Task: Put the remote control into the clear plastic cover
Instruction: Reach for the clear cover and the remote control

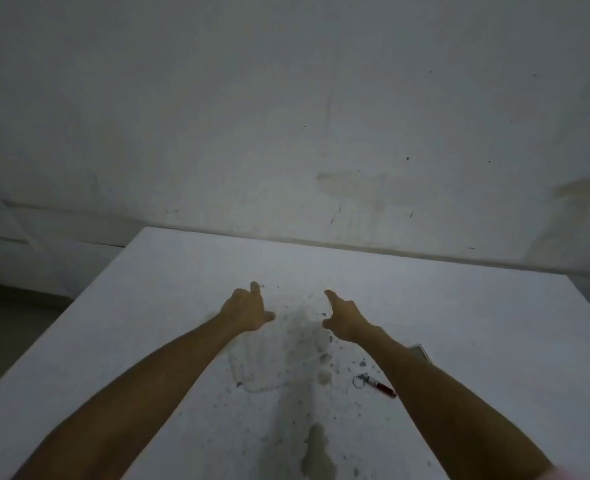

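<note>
Clear plastic cover (252,370) lies flat on the table, a faint, see-through outline just beside the inner edge of the left forearm and nearer the person than both hands. Neither hand touches it.

Behind everything stands a pale, scuffed wall (286,116). Below it the white table (477,323) fills the lower part of the view; its middle is marked with dark specks and dull stains.

Both bare forearms reach forward over the table from the lower corners. The left hand (246,311) and the right hand (343,318) hang near each other above the stained patch, with a gap between them. On each hand the forefinger points away from the person and the thumb sticks out toward the other hand, so forefinger and thumb stand well apart. The other fingers are tucked under and mostly hidden. Both hands hold nothing. Whether the fingertips touch the tabletop cannot be told.

Just past the outer edge of the right forearm a pale flat corner (419,351) shows on the table. The arm covers the rest of it, so it cannot be told whether this is the remote control.

A small red pen-like thing (383,388) with a metal ring (357,381) at one end lies on the table beside the inner edge of the right forearm.
</note>
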